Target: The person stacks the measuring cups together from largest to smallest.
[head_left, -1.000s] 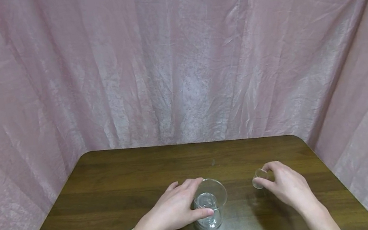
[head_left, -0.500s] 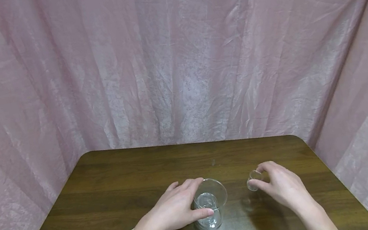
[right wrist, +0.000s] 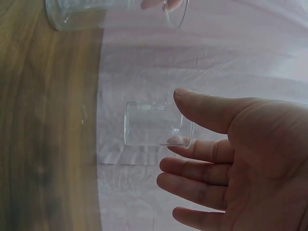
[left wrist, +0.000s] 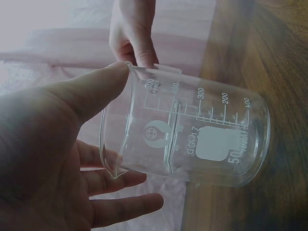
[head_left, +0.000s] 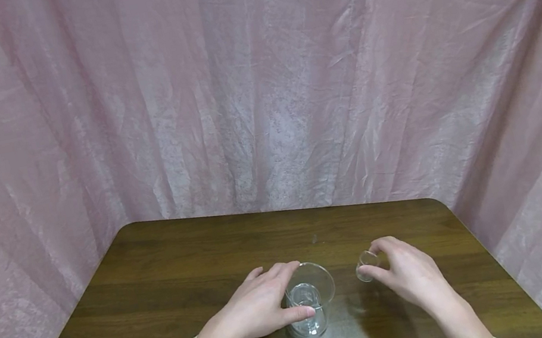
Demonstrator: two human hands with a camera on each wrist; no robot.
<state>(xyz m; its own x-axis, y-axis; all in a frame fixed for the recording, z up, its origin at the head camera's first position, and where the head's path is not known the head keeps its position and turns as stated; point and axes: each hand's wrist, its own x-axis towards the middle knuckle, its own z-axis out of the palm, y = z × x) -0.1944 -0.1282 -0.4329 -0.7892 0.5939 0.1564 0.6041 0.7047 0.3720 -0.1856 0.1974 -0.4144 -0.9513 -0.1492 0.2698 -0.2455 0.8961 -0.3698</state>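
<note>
A large clear glass beaker [left wrist: 216,144] with white volume marks stands on the wooden table, under my left hand [head_left: 257,304]. The left thumb and forefinger hold it near the rim, on opposite sides, while the other fingers extend loosely past it. Inside sits a smaller glass vessel [head_left: 304,296], probably another beaker. To the right, my right hand [head_left: 413,272] pinches a small clear beaker [right wrist: 149,124] near its rim between thumb and forefinger. This one is upright and held above the tabletop, apart from the large beaker. The remaining right fingers are spread below the forefinger in the right wrist view.
The brown wooden table [head_left: 184,263] has rounded far corners. Pink velvet curtains [head_left: 256,87] hang behind it and along both sides. A small pale mark [head_left: 314,238] shows on the tabletop beyond the beakers.
My right hand has moved left with the small beaker, closer to the large beaker. The left hand and the large beaker have stayed in place.
</note>
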